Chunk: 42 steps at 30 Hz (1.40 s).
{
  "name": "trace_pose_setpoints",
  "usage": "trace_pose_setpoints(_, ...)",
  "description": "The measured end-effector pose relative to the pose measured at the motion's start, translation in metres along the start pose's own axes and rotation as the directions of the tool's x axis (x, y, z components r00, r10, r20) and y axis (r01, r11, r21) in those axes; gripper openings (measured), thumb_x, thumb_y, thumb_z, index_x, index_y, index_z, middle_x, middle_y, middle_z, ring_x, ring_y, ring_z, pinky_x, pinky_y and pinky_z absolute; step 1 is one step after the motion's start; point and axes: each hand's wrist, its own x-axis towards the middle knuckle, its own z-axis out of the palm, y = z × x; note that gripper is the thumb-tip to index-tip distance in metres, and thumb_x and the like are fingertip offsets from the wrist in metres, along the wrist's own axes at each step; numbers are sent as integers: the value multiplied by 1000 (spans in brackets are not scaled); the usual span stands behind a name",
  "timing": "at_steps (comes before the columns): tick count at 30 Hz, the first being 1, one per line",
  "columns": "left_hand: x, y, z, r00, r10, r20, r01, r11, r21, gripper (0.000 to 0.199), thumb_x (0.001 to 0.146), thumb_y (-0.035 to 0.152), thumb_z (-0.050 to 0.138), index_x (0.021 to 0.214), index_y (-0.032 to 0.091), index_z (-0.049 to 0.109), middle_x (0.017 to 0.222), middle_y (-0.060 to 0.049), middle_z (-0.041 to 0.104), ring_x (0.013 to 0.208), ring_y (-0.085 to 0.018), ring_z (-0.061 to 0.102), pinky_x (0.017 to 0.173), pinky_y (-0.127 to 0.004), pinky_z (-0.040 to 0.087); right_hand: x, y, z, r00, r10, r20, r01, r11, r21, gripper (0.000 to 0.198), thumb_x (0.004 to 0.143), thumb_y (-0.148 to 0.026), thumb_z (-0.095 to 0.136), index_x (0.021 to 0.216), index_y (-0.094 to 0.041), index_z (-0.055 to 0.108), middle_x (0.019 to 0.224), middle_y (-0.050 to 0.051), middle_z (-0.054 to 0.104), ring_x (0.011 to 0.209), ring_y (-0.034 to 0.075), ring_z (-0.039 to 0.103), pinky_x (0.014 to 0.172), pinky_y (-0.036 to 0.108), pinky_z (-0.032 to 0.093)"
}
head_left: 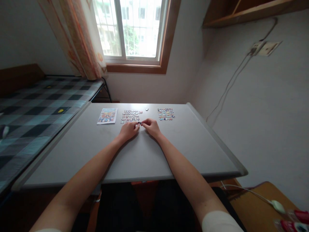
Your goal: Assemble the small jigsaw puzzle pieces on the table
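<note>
Small jigsaw puzzle pieces point(140, 123) are pinched between the fingertips of both hands, just above or on the table. My left hand point(129, 130) is closed on the left side of them, my right hand point(151, 126) on the right. Just beyond my left hand lie rows of puzzle pieces point(130, 116), partly hidden by it. Another group of pieces point(165, 114) is laid out in rows to the right. One lone piece point(147, 109) lies between the two groups. A colourful picture sheet point(107, 116) rests flat at the left.
The grey-white table point(193, 145) has raised edges. A bed with a checked cover point(72, 91) stands to the left, beneath a curtain point(77, 38). A window point(135, 29) is ahead. On the right wall, cords point(225, 88) hang from a socket point(266, 48).
</note>
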Motion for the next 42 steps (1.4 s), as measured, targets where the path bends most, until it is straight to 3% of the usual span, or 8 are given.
trace_pose_setpoints(5,1,-1,2,1000,-14,-8,14,1000,9,36,89,38,38,82,19,67,68,-4,66,59,-15,55,54,-26,29,-1,-2,-1,1000,-5,7,5,1000,-10,17,72,-30,66,80,-15,67,76,5,70,70,15,64,68,27,50)
trace_pose_setpoints(13,1,-2,2,1000,-20,9,20,1000,6,37,89,40,39,84,18,69,70,-5,66,62,-16,56,57,-25,32,-1,-3,-1,1000,-15,-7,14,994,-107,11,70,-25,65,75,-15,67,70,2,68,64,13,60,63,25,46)
trace_pose_setpoints(30,1,1,-1,999,-29,20,29,1000,-7,36,87,40,41,79,19,69,68,-5,66,60,-16,55,56,-26,32,-2,-5,-1,1000,-24,14,26,991,-129,13,69,-28,66,73,-15,66,69,2,67,62,12,58,61,24,46)
trace_pose_setpoints(42,1,0,-1,999,-41,31,42,999,-7,36,87,40,40,81,19,69,71,-5,67,63,-16,57,57,-25,33,-6,-12,-3,998,-18,53,35,945,-324,10,75,-27,63,75,-19,70,72,2,69,65,13,60,68,25,46)
